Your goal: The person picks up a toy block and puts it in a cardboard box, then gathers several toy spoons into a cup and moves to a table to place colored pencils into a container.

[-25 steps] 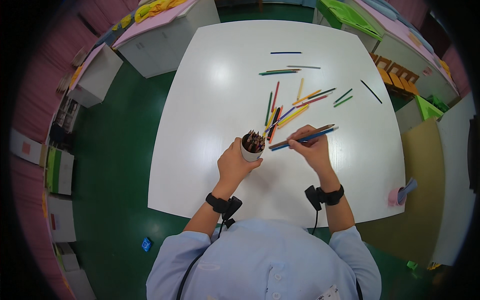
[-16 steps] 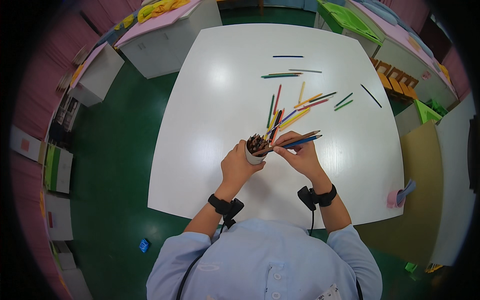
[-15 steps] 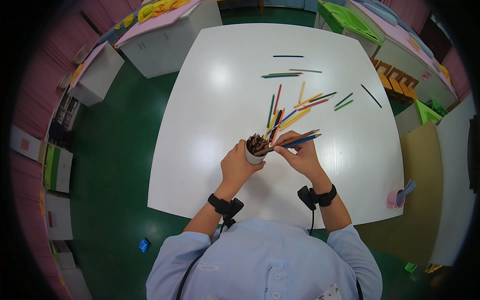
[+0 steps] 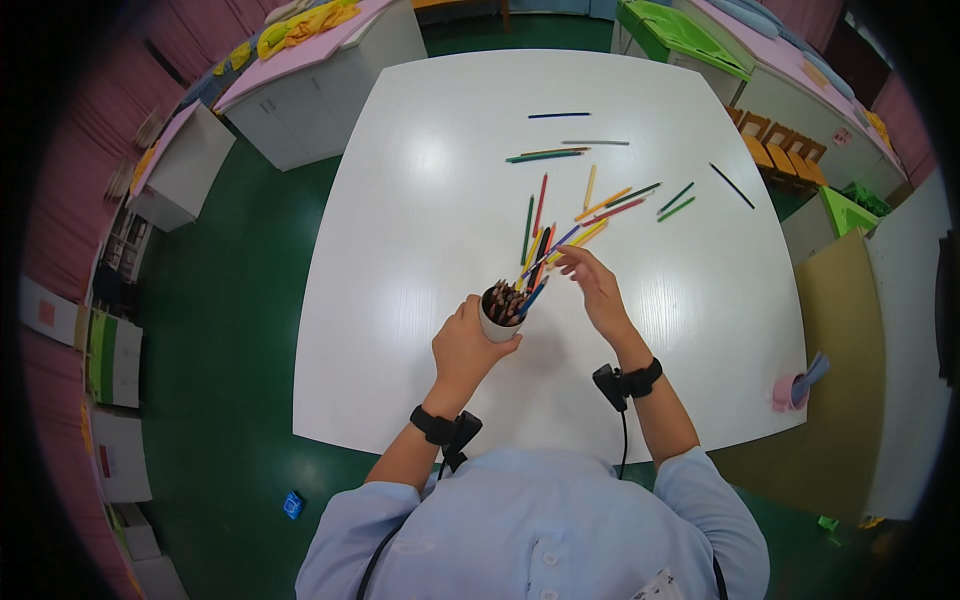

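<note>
My left hand (image 4: 466, 343) is wrapped around a white cup (image 4: 499, 330) packed with brown-tipped pencils (image 4: 503, 298). A blue pencil (image 4: 534, 296) leans out over the cup's right rim. Past the cup, a loose pile of colored pencils holds yellow, black, orange and purple ones, with the purple pencil (image 4: 567, 236) lying across the top. My right hand (image 4: 598, 296) hovers beside this pile, its fingers apart and curved, with nothing held in them. Its fingertips are close to the yellow pencil (image 4: 580, 245); I cannot tell whether they touch it.
More pencils lie scattered over the white table (image 4: 400, 250), among them a dark blue one (image 4: 560, 115), a grey one (image 4: 596, 142) and a black one (image 4: 732, 186). A pink cup (image 4: 787, 393) stands by the right edge. Wooden chairs (image 4: 780, 150) are beyond.
My right hand has let go of the brown and blue pencils, which now stand in the cup, and has moved forward toward the pile. My left hand still holds the cup.
</note>
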Available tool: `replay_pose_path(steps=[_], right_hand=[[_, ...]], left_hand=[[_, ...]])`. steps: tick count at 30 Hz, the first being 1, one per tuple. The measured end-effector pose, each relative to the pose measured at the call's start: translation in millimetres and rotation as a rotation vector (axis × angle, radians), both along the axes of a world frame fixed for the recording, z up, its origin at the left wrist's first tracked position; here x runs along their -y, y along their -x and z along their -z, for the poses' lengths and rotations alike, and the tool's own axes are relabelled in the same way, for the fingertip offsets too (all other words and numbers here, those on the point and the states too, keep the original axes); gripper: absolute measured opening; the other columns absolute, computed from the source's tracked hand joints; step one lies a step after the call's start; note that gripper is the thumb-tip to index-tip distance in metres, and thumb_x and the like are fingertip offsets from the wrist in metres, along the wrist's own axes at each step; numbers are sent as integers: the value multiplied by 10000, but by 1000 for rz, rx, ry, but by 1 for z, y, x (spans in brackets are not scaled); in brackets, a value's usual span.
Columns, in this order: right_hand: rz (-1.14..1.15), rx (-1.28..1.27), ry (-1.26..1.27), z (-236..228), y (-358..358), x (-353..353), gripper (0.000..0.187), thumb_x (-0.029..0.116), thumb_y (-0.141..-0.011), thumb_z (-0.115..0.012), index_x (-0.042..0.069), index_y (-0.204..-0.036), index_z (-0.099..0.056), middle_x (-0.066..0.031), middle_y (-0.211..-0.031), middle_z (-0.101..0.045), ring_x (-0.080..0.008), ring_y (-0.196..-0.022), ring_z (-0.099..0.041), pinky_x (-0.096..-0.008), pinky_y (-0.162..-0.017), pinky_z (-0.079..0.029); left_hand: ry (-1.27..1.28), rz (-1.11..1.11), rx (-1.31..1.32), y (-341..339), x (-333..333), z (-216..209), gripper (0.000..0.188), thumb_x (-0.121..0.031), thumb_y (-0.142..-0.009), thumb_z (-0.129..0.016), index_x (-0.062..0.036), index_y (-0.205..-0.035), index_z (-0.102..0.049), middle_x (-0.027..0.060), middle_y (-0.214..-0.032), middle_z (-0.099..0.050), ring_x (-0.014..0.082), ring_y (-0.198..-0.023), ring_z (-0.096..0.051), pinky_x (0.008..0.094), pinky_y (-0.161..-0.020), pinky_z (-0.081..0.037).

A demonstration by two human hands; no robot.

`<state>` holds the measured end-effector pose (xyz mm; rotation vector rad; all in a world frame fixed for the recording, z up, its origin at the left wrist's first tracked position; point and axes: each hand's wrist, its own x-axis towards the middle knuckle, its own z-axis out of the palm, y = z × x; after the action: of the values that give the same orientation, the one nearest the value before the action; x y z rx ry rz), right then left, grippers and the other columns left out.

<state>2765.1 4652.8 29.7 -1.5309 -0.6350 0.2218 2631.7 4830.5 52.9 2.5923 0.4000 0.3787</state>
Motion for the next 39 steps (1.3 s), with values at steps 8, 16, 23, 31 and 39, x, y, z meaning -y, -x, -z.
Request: replay_pose_path(steps=[8, 16, 23, 31, 39], right_hand=[[289, 501, 890, 84, -28, -7, 645, -15, -745, -559, 86, -1365, -413, -159, -1396, -420, -315, -1141, -473, -413, -869, -454], [292, 520, 1009, 80, -33, -23, 464, 14, -720, -574, 78, -1179, -566, -113, -1197, -526, -302, -1004, -494, -410, -815, -463], [273, 329, 1087, 60, -22, 19, 187, 98, -742, -651, 31, -916, -647, -138, -940, -599, -325, -884, -575, -412, -751, -505], [282, 168, 1153, 34, -14, 58, 941, 250, -532, -891, 65, -1321, -412, -137, -1195, -495, -312, -1019, -550, -401, -789, -530], [350, 284, 1129, 64, -11, 43, 808, 198, -598, -838, 9, -1278, -447, -147, -1011, -572, -312, -909, -600, -370, -758, -535]], left_hand=[[104, -101, -7, 6, -9, -2, 607, -363, -578, -858, -83, -1022, -552, 102, -877, -689, 255, -770, -693, 347, -650, -554], [109, -106, -27, 0, -4, -6, 612, -362, -568, -864, -84, -1015, -551, 97, -862, -690, 253, -754, -696, 341, -638, -557], [70, -116, -7, -3, -8, -4, 606, -346, -564, -864, -81, -1011, -552, 95, -859, -688, 253, -739, -695, 342, -631, -556], [106, -131, -43, -5, -9, -6, 617, -345, -570, -857, -67, -1029, -551, 109, -874, -689, 268, -777, -694, 352, -653, -554], [54, -65, 63, -5, -11, 7, 623, -417, -564, -842, -74, -981, -531, 97, -796, -670, 260, -662, -675, 353, -563, -540]])
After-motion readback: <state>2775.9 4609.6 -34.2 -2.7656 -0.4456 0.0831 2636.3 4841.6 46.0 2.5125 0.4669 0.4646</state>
